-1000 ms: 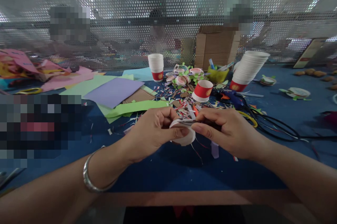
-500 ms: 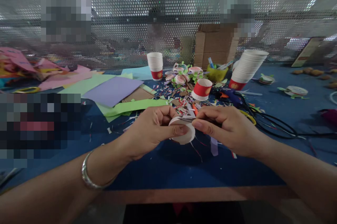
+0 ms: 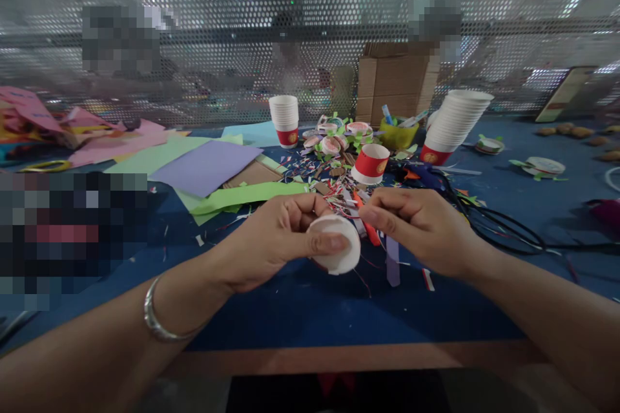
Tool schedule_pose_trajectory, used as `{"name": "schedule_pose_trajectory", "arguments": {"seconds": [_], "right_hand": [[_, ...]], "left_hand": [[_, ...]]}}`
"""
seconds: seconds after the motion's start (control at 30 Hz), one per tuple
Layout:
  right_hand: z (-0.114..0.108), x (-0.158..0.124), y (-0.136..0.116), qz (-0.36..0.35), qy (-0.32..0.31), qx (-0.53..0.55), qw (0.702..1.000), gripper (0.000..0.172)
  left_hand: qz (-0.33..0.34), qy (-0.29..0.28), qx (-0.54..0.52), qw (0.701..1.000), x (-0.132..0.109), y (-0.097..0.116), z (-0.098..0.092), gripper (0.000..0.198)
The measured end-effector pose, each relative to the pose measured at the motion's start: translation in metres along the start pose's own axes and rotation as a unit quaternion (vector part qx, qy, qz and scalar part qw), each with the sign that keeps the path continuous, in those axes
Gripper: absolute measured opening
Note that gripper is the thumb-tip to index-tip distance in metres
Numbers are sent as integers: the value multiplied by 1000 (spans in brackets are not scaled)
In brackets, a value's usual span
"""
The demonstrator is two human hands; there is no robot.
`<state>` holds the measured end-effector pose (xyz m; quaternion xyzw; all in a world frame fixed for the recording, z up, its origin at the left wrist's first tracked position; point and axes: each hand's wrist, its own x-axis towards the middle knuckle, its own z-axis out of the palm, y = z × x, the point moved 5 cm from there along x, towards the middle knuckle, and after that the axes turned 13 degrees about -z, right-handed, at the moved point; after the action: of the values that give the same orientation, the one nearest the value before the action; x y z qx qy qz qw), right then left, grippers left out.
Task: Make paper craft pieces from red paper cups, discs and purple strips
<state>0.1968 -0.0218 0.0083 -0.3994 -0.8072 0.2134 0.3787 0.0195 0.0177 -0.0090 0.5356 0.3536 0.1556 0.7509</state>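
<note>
Above blue table (image 3: 300, 313), left hand (image 3: 268, 238) grips white cup (image 3: 339, 256); clenched right hand (image 3: 419, 225) drew away.

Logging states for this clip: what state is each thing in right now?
left hand: grip shut on white cup base
right hand: fingers curled, nothing visible inside
single red cup: tilted, alone
short cup stack: upright
tall cup stack: leaning

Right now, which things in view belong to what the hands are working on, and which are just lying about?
In hand: white paper disc, pinched by the left hand; right hand curled beside it.
Lying about: red-banded cup, short cup stack, leaning cup stack, coloured paper sheets, paper scraps, black cables, cardboard box.
</note>
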Motion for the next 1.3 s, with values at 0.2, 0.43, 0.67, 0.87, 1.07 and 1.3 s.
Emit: {"name": "schedule_pose_trajectory", "arguments": {"seconds": [0.2, 0.43, 0.67, 0.87, 1.07, 1.3], "right_hand": [[-5, 3, 10, 42, 49, 19, 998, 46], [-7, -2, 4, 34, 42, -48, 997, 38], [-6, -3, -2, -25, 37, -150, 988, 33], [-1, -3, 0, -13, 0, -143, 990, 33], [1, -1, -1, -2, 4, -134, 991, 35], [-1, 1, -4, -7, 12, -122, 992, 34]], "left_hand": [[84, 78, 20, 993, 4, 6, -12, 32], [157, 145, 132, 968, 0, 10, -16, 31], [156, 238, 272, 919, -7, 18, -15, 18], [153, 302, 344, 876, -16, 23, -9, 17], [123, 263, 265, 920, -14, 16, -8, 21], [65, 117, 18, 991, -1, -1, 0, 29]]}}
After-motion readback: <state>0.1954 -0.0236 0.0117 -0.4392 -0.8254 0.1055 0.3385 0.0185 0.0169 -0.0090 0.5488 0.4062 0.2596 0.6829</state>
